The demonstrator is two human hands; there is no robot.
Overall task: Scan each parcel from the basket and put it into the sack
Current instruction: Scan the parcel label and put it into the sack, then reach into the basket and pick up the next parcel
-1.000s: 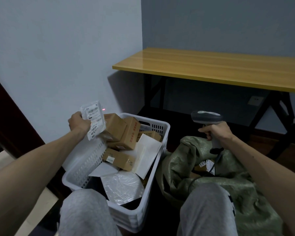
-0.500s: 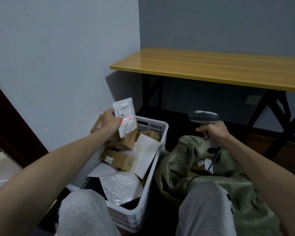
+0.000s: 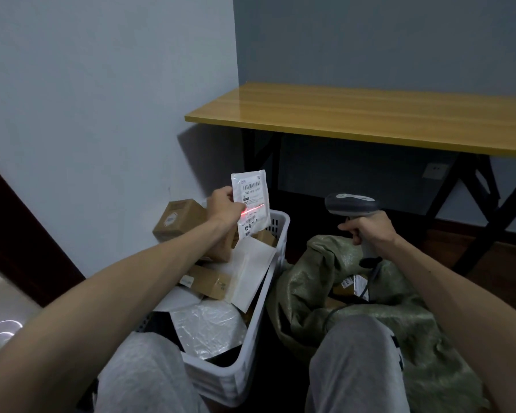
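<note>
L hand (image 3: 222, 205) pinches parcel (image 3: 251, 201) upright, label facing scanner (image 3: 352, 205) gripped by R hand (image 3: 370, 229); beam crosses label.

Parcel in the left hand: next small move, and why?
Probably tip the scanner up slightly: its red line crosses the parcel below the top barcode, starting on the left hand. The sack comes after.
</note>
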